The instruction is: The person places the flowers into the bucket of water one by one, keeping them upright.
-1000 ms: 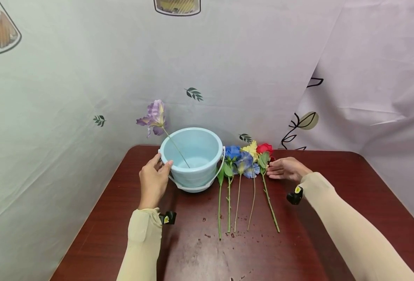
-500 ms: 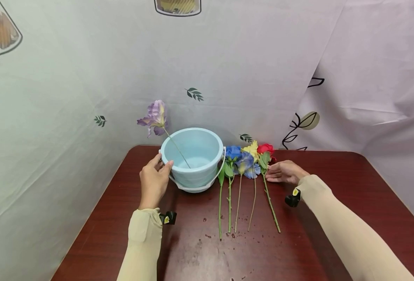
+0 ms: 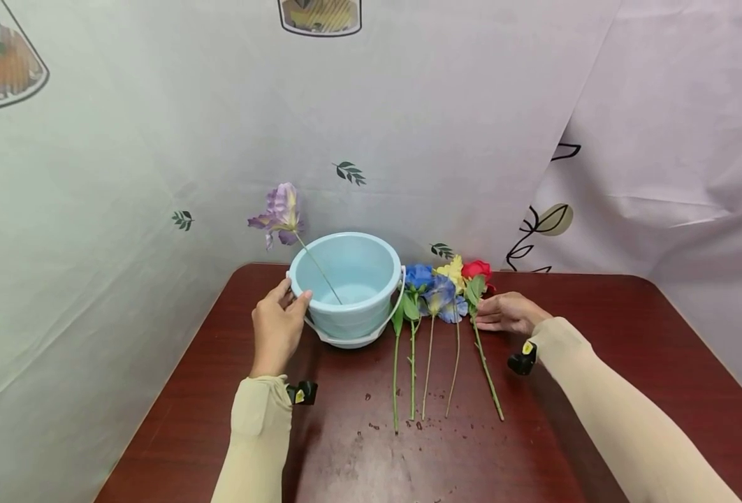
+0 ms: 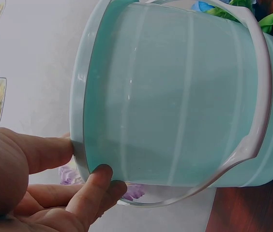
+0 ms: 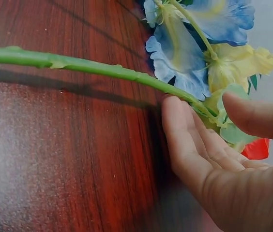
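A light blue bucket (image 3: 352,323) stands at the table's back left, its white handle (image 3: 398,307) hanging down. My left hand (image 3: 275,327) grips its rim at the left, thumb and fingers on either side in the left wrist view. One purple flower (image 3: 281,212) leans out of the bucket over that hand. At the right end of a row of flowers lies a red rose (image 3: 475,268) with a thick green stem (image 5: 93,66). My right hand (image 3: 513,312) is beside it, fingers (image 5: 182,130) extended under the upper stem, thumb apart from the stem near the leaf.
Left of the rose, blue flowers (image 3: 440,295) and a yellow flower (image 3: 451,272) lie with stems toward me. Water drops (image 3: 418,425) dot the dark red table (image 3: 358,468). A printed cloth (image 3: 446,105) hangs behind the table.
My right hand has moved slightly left and its fingers have slid in under the rose's stem. The left hand stays at the bucket's rim. The head view has tilted slightly.
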`<move>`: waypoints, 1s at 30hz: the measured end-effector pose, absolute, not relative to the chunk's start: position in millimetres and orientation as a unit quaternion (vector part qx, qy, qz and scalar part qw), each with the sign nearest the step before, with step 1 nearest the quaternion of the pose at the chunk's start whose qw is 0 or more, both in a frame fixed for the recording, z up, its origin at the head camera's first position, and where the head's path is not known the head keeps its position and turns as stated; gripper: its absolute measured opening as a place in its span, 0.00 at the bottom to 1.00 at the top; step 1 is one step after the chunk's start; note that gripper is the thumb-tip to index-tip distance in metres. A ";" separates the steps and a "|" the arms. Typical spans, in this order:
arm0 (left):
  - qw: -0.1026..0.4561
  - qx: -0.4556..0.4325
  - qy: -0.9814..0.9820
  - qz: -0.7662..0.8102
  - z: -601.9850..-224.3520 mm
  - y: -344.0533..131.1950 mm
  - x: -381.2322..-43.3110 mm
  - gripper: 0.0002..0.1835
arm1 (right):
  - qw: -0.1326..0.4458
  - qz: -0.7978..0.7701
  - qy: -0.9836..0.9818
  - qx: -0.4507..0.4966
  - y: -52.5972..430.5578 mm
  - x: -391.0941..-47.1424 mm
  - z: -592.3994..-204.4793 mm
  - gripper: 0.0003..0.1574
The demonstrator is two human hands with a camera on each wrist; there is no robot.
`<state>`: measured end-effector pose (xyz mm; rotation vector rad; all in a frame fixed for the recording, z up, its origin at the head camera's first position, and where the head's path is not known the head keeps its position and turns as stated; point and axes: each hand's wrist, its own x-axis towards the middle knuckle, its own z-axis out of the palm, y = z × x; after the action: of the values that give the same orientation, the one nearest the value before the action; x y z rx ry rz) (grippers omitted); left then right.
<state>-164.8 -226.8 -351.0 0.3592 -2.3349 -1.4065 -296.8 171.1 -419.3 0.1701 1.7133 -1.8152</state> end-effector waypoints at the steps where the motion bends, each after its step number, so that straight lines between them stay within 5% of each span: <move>1: 0.195 0.128 -0.833 -0.502 -350.9 -226.7 -164.7 0.30 | 0.315 -0.690 0.649 0.065 170.9 -296.8 -419.6 0.23; 10: 0.193 0.128 -0.833 -0.502 -349.5 -226.2 -164.7 0.30 | 0.307 -0.695 0.646 0.066 169.9 -296.9 -415.7 0.04; 30: 0.200 0.126 -0.833 -0.501 -352.9 -228.0 -165.1 0.30 | 0.269 -0.711 0.644 0.086 171.6 -295.0 -404.2 0.07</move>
<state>-165.1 -228.0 -352.9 0.3516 -2.3270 -1.3993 -295.0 171.6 -404.2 0.2331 1.7370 -1.9158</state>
